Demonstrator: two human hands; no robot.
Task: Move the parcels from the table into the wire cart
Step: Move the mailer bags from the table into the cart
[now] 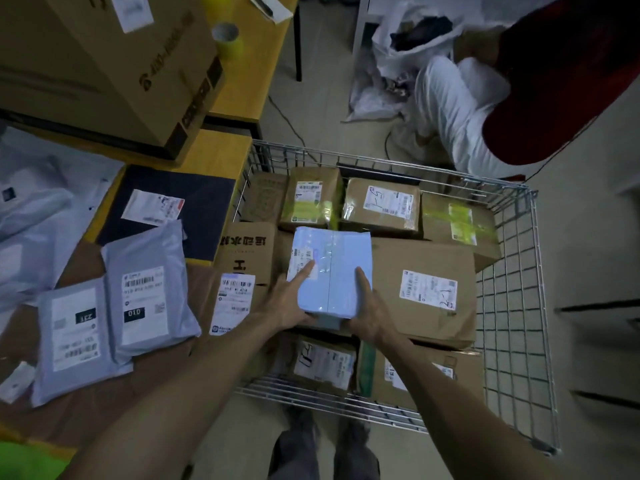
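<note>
Yellow counter (221, 157), frame left: two grey mailers (78, 337) (149, 289). Wire cart (519, 271) on pale floor (325, 64): roughly eight brown boxes (422, 292). Left hand (291, 303) and right hand (369, 306) grip one blue parcel (337, 268).

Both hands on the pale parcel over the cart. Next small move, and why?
Probably lower the pale blue parcel flat onto the large cardboard box beneath it and let go. The left hand and right hand grip its near edge inside the wire cart, seemingly not yet set down. Grey mailers wait on the table.
</note>
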